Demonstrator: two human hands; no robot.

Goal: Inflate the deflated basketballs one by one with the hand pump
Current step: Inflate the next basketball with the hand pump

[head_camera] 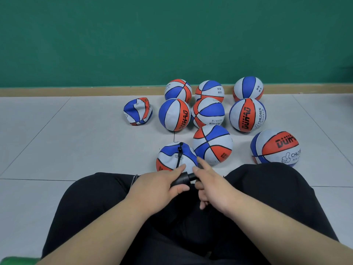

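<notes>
Left hand [162, 185] grips barrel of black hand pump [181, 181]; right hand [212, 185] curls round its handle end, index finger straight; hose [179, 156] enters slack basketball [170, 156] before the knees; crumpled basketball [138, 111] and round basketballs [212, 144] on grey tiled floor [76, 131]; green wall [172, 35] behind.
</notes>
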